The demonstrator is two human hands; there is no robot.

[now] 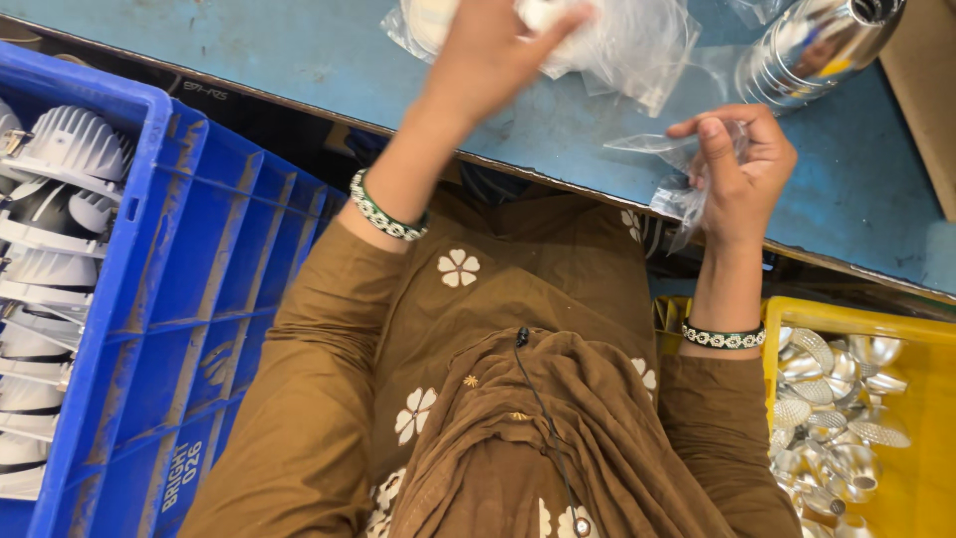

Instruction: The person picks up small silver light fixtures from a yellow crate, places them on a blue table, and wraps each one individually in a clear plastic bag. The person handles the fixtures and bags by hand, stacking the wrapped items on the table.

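Blue crate (189, 299), yellow bin (916, 399)

Blue worktable (329, 60), clear plastic bags (637, 45) (crumpled), shiny reflectors (812, 45)

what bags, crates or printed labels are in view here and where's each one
Clear plastic bag: pinched in the right hand, small, crumpled.
Clear bags with a white part: on the blue table, under the left hand.
Blue crate: left side, white lettering on its wall, holds white ribbed housings.
Yellow crate: lower right, holds silver reflectors.
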